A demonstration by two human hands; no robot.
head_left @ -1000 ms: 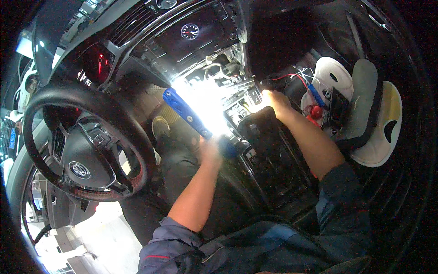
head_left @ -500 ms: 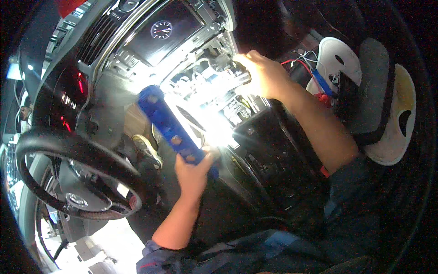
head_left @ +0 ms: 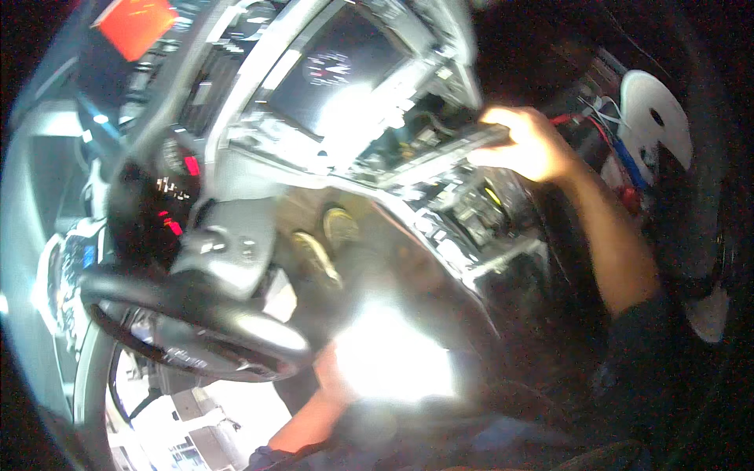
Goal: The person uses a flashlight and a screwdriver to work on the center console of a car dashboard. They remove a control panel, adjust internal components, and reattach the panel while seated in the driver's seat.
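My left hand (head_left: 333,375) is low in the middle, beside the steering wheel. It is closed round a work light (head_left: 397,355), whose white glare faces me and hides its body and most of my fingers. Further up and to the right, my right hand (head_left: 536,143) pinches the end of a long, narrow dark panel (head_left: 448,159) with a pale, bright edge, thumb below and fingers above. The panel slants across the opened centre console (head_left: 479,208), where brackets, connectors and a yellow piece show. Motion blurs the panel's far end; I cannot tell whether it is attached.
The steering wheel (head_left: 196,322) stands at the left, with a lit instrument cluster (head_left: 169,192) beyond it. A screen (head_left: 334,71) with a dial sits above the console. Shoes (head_left: 318,255) are in the footwell. Red and blue wiring and a white disc-like pad (head_left: 656,118) lie at the right.
My left hand has drawn the work light down from the console, and its beam has turned toward me. My right hand stays at the console, with the panel now plainer in it. The whole view has shifted.
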